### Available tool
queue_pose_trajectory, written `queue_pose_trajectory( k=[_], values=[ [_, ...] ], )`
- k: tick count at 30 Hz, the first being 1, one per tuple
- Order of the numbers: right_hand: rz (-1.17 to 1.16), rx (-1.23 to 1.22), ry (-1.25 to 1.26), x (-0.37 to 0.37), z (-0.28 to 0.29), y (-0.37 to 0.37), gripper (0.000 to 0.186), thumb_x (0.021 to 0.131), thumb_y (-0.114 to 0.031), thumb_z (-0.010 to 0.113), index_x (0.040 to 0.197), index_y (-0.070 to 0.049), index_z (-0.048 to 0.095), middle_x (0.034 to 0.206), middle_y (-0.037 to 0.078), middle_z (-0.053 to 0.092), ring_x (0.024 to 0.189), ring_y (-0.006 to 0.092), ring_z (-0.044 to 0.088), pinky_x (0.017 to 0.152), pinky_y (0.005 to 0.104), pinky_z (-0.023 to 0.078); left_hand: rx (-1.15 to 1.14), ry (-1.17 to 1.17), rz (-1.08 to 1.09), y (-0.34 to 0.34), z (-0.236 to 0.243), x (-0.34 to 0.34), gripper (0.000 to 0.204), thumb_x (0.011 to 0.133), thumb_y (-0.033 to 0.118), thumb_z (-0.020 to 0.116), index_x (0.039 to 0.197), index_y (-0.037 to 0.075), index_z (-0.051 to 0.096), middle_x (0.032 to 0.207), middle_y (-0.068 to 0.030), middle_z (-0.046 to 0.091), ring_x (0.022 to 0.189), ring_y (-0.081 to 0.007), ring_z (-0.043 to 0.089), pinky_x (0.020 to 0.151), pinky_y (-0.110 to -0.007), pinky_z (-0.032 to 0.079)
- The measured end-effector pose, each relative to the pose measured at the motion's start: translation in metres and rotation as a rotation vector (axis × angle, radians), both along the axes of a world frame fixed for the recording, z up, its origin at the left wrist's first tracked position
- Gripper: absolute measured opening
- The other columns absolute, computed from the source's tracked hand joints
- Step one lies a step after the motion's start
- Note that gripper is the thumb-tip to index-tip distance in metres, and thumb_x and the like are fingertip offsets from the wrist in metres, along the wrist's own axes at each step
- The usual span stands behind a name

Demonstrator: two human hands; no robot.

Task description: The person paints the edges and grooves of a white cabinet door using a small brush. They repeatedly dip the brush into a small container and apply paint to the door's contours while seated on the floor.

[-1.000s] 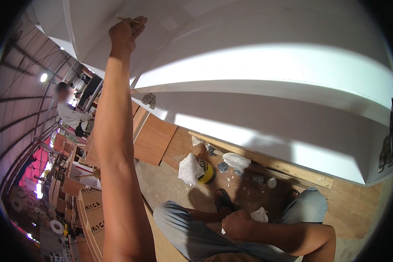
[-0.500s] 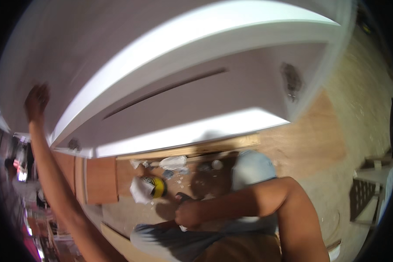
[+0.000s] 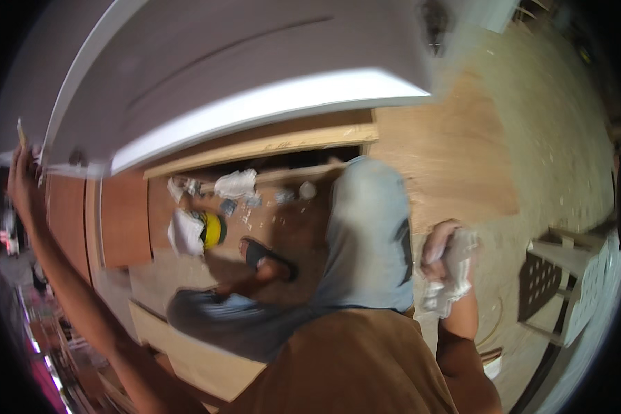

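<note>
At the far left, my left hand (image 3: pixel 24 176) is raised beside the left end of a large pale panel piece (image 3: pixel 255 65) with white edges. Its fingers are blurred; a thin pale shape shows at their tips, and I cannot tell what it is. Off to my right, my right hand (image 3: pixel 436 248) is closed on a crumpled whitish cloth (image 3: pixel 457 269), held away from the panel and over the floor. The cloth is smeared by motion and partly covers the fingers.
Below the panel run wooden battens (image 3: pixel 269 143). A yellow and black container (image 3: pixel 214 230) with a white cloth (image 3: pixel 185 233) against it stands near my sandalled foot (image 3: pixel 265 262). Another white rag (image 3: pixel 235 184) lies beyond. A plywood sheet (image 3: pixel 455 159) and a pale perforated chair (image 3: pixel 573 276) are at right.
My right hand has swung from in front of my lap out to the right with the cloth. My left hand has shifted from the panel's face to its left end. The view has shifted too.
</note>
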State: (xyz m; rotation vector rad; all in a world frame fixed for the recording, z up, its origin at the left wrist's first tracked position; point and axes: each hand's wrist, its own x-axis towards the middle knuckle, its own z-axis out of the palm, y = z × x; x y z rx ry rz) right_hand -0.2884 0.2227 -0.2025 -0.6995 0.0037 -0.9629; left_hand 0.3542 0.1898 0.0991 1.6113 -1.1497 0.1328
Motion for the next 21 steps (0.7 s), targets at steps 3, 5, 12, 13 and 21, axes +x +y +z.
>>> queue_pose_trajectory(
  k=[3,5,12,13,21],
  values=[
    [-0.070,0.109,-0.095,-0.037,-0.024,-0.010,0.036,0.096,-0.033,0.050,0.101,0.003,0.045,0.052,0.013,0.049,0.029,0.0134,0.038,0.026,0.0245,0.029,-0.026,0.000,-0.008,0.023,0.003,-0.016,0.032,0.095,0.016,0.055,0.122,-0.001,0.058,0.096,-0.0048,0.063,0.086,-0.0096,0.058,0.075,-0.022,0.045],
    [0.020,0.019,-0.146,-0.054,-0.030,-0.030,0.035,0.098,-0.028,0.046,0.116,0.002,0.039,0.056,0.013,0.053,0.034,0.0145,0.051,0.029,0.0229,0.034,-0.080,0.065,-0.098,0.033,-0.004,-0.029,0.031,0.094,0.014,0.056,0.120,-0.002,0.058,0.092,-0.0050,0.062,0.074,-0.0090,0.056,0.067,-0.019,0.045],
    [0.168,-0.191,-0.037,-0.048,-0.003,-0.081,0.054,0.092,-0.033,0.058,0.128,0.002,0.038,0.062,0.011,0.059,0.038,0.0131,0.056,0.033,0.0240,0.043,-0.025,0.049,-0.153,0.075,-0.027,-0.027,0.028,0.095,0.017,0.056,0.116,-0.001,0.060,0.093,-0.0038,0.063,0.077,-0.0103,0.056,0.068,-0.021,0.043],
    [0.153,-0.186,-0.034,-0.044,-0.003,-0.083,0.053,0.091,-0.033,0.058,0.127,0.001,0.038,0.062,0.011,0.059,0.039,0.0132,0.057,0.034,0.0239,0.044,-0.021,0.038,-0.167,0.083,-0.030,-0.026,0.027,0.095,0.018,0.056,0.115,0.000,0.060,0.093,-0.0034,0.063,0.078,-0.0106,0.056,0.070,-0.022,0.043],
    [0.336,-0.705,0.174,0.031,0.079,-0.097,0.059,0.078,-0.040,0.073,0.108,0.005,0.053,0.066,0.014,0.064,0.045,0.0164,0.060,0.040,0.0237,0.048,-0.262,0.121,-0.219,0.123,-0.081,-0.067,0.016,0.093,0.020,0.055,0.098,0.005,0.060,0.089,-0.0078,0.068,0.075,-0.0129,0.062,0.070,-0.023,0.046]
  ],
)
